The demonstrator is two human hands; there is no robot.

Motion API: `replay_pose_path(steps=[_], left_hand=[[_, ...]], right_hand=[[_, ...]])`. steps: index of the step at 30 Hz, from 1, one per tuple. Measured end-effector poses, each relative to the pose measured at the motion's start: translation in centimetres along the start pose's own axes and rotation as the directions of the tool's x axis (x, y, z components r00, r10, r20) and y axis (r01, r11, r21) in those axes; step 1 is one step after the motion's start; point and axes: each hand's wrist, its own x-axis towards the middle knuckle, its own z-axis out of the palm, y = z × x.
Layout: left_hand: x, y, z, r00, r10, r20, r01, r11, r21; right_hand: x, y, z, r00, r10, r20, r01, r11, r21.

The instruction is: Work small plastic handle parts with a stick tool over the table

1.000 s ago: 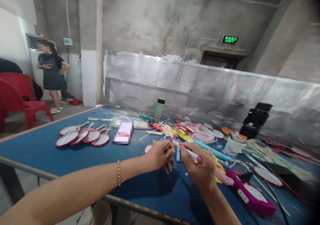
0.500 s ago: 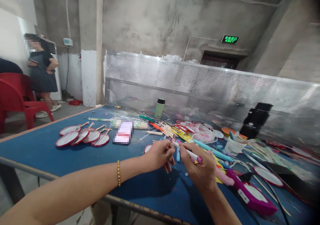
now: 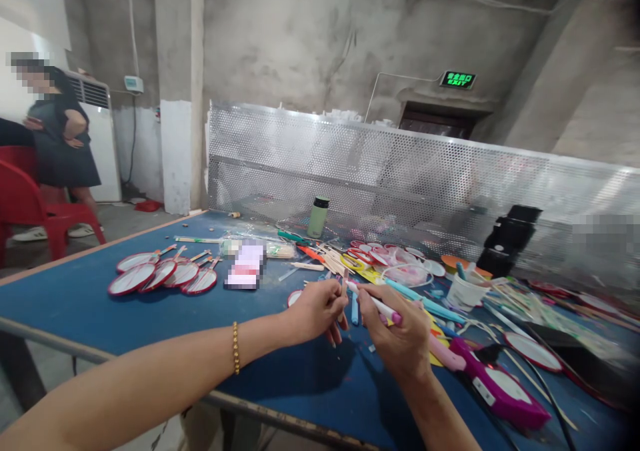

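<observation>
My left hand point(image 3: 320, 311), with a gold bead bracelet point(image 3: 236, 347) at the wrist, is closed around a flat wooden stick point(image 3: 345, 276) that pokes up past the fingers. Behind that hand shows part of a white disc with a red rim point(image 3: 294, 297); whether it joins the stick is hidden. A white marker pen with purple-pink ends point(image 3: 376, 304) is gripped in my right hand point(image 3: 400, 327), its tip at the stick. Just beyond lies a light blue stick-like piece point(image 3: 355, 309). Several red-rimmed round paddles point(image 3: 167, 272) with wooden handles are piled to the left.
A phone point(image 3: 245, 266) lies left of centre, a green bottle point(image 3: 318, 217) behind it. A white cup point(image 3: 465, 293), a purple device with cables point(image 3: 503, 384) and loose sticks crowd the right side. A perforated metal panel point(image 3: 320, 151) borders the table; a person point(image 3: 63, 127) stands beyond, left.
The person at the far left has shifted further left. My two hands keep nearly the same pose, with the marker pen still at the stick.
</observation>
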Motion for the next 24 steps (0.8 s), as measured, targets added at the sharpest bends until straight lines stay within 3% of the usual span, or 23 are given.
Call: replay_pose_path(steps=[24], left_hand=[[-0.08,0.04,0.05,1.0,0.004,-0.003,-0.004,1.0,0.011]], right_hand=[[0.07,0.1,0.12,1.0,0.001,-0.025,-0.001,1.0,-0.023]])
